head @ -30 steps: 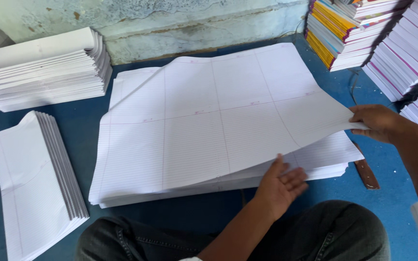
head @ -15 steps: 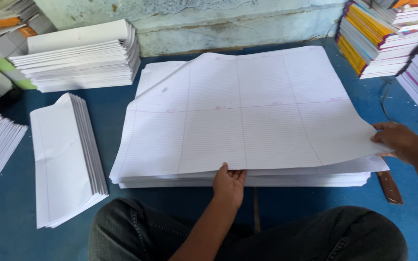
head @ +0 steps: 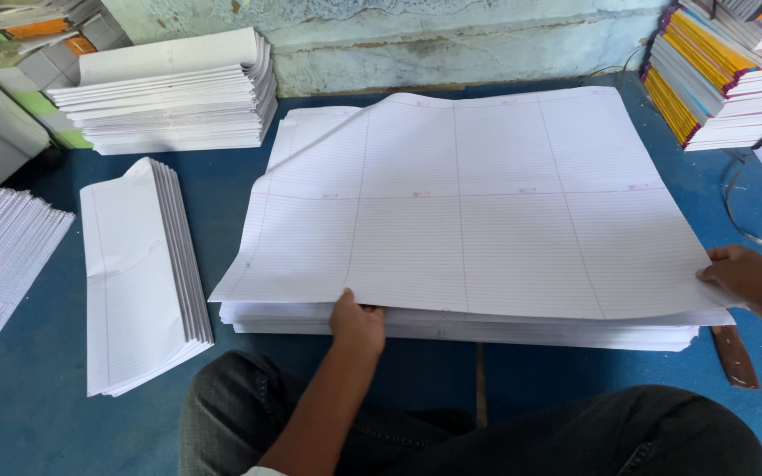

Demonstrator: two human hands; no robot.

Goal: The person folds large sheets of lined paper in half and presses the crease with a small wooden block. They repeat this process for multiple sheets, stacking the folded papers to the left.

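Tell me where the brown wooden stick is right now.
In the head view, the brown wooden stick lies on the blue floor at lower right, beside the big white paper stack, below the right hand.

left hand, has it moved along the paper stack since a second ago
Yes. The left hand has slid leftward along the near edge of the paper stack, from near the stack's right part to left of its middle, gripping the lifted sheet.

Bare blue floor [head: 240,189] lies open between folded sheets [head: 138,273] and the big ruled paper stack [head: 487,322].
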